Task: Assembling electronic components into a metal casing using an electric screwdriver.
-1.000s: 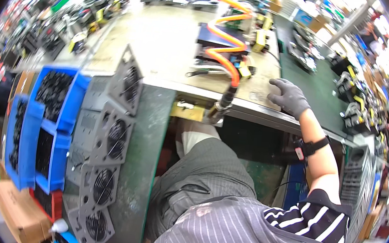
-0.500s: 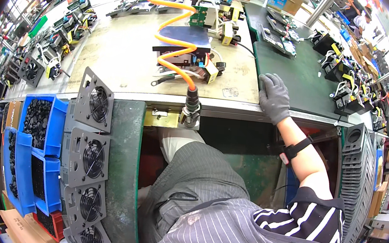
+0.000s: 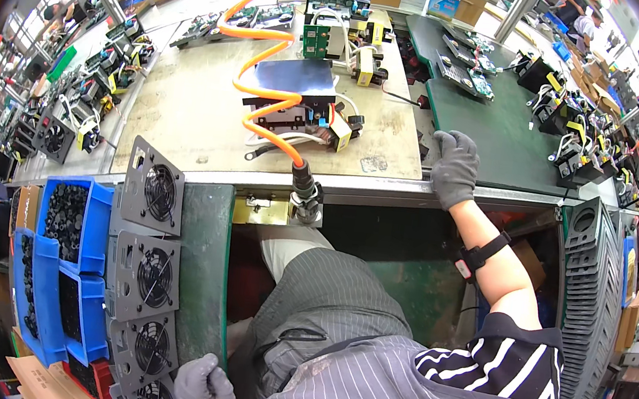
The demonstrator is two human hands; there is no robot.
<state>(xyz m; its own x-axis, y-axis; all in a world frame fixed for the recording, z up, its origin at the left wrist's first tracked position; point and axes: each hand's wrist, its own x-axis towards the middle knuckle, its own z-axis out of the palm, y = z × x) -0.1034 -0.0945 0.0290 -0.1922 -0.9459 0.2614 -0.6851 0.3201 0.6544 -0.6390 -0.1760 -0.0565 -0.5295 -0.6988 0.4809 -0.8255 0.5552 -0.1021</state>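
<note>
My right hand point(image 3: 455, 168), in a grey glove, lies at the near left corner of the green board point(image 3: 483, 143). Its fingers are curled over the board's edge. Low in the view, my left hand point(image 3: 205, 390) is also gloved, its fingers bent into a loose fist; whatever may be inside is hidden. Beside it stands a row of grey metal panels with black fans point(image 3: 155, 275). On the cream board point(image 3: 205, 100) ahead sits an electronic unit with a shiny dark plate point(image 3: 295, 78), wires and a yellow-wrapped part. Another unit with a green circuit board point(image 3: 315, 41) stands behind it.
A coiled orange hose point(image 3: 263, 34) hangs over the bench to a metal fitting point(image 3: 306, 202). Blue bins point(image 3: 98, 225) of small black parts stand at the left. Stacked grey panels point(image 3: 588, 277) are on the right, and more wired units point(image 3: 570, 141) line the far right.
My left hand has come into view from below. My right hand and the green board have shifted slightly right, widening the gap beside the cream board; dark parts show in it.
</note>
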